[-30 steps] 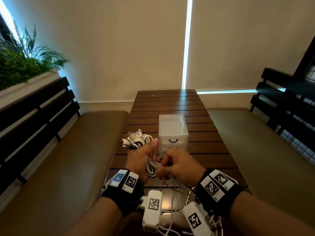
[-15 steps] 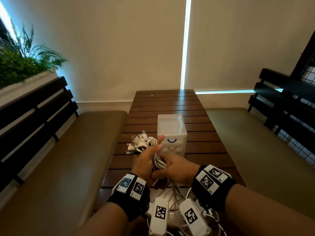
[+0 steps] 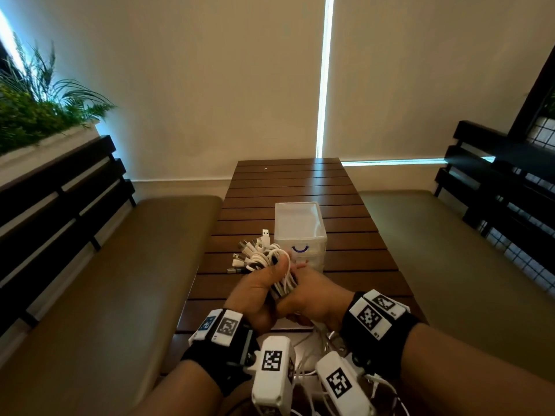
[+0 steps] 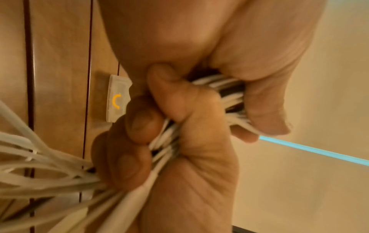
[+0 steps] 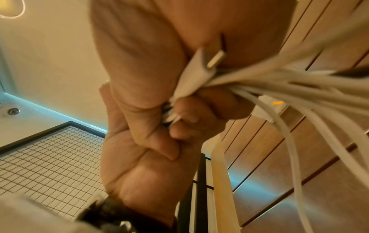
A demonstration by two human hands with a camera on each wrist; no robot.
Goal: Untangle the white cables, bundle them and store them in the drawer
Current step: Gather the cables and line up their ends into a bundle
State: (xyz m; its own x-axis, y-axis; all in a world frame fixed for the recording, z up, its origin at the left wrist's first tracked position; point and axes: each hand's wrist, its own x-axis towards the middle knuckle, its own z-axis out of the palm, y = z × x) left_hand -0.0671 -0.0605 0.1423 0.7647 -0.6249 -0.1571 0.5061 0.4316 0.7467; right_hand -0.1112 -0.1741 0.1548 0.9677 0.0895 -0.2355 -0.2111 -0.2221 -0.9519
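1. Hands meet over the surface (image 3: pixel 345 265): left hand (image 3: pixel 255 292) and right hand (image 3: pixel 312 298) both grip the white cables (image 3: pixel 270 259).
2. Connector ends fan out beyond the left thumb.
3. Just beyond the hands stands the drawer unit (image 3: pixel 300 229).

Both hands raised together, left hand (image 3: pixel 255 291) fisted, right hand (image 3: pixel 312 301) seemingly pinching, knuckles touching.

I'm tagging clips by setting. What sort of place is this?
Probably a café or restaurant booth: a slatted wooden table runs between two cushioned benches with dark slatted backrests, and a planter of greenery tops the left one. It could be a home nook.
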